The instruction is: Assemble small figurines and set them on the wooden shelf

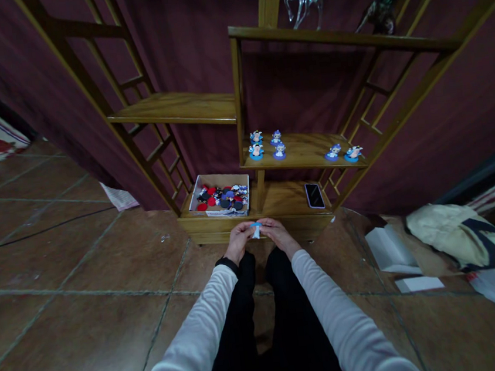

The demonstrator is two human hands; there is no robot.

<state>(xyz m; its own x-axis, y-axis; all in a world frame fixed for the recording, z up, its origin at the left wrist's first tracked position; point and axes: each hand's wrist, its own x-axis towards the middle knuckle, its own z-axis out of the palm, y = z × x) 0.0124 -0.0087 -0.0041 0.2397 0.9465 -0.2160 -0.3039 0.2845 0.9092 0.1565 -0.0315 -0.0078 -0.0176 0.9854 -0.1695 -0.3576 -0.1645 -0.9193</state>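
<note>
The small figure [256, 230] is located between the 2 hands, at the near side of the lower shelf [280, 197]. The left hand [237, 240] and right hand [279, 234] each pinch 1 side of it with fingertips drawn in to its width; this 2-sided hold probably steadies so small a part. Its blue portion lies far, its white portion near. The 6 upright figures [279, 150] stand base-down on the shelf above, presumably for stability. The open box [224, 179], left on the lower shelf, keeps loose pieces [226, 198] within easy reach. Both forearms extend forward, converging symmetrically; wrists angle inward.
</note>
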